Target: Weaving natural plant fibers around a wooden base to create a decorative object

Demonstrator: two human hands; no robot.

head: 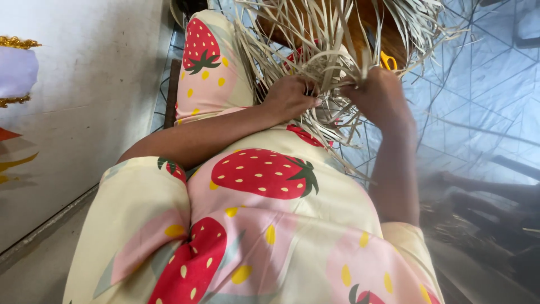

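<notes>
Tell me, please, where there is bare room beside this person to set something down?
Bare grey floor runs between the white wall and the strawberry-print yellow garment. Ahead it is crowded: the left hand and right hand grip tangled pale straw strips. Dark clutter fills the right side.

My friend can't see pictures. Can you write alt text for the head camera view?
Two hands, left hand and right hand, grip a tangle of pale dried straw strips over a lap in a cream strawberry-print garment. Yellow scissor handles peek out behind the strips, and a white wall stands at left.
</notes>
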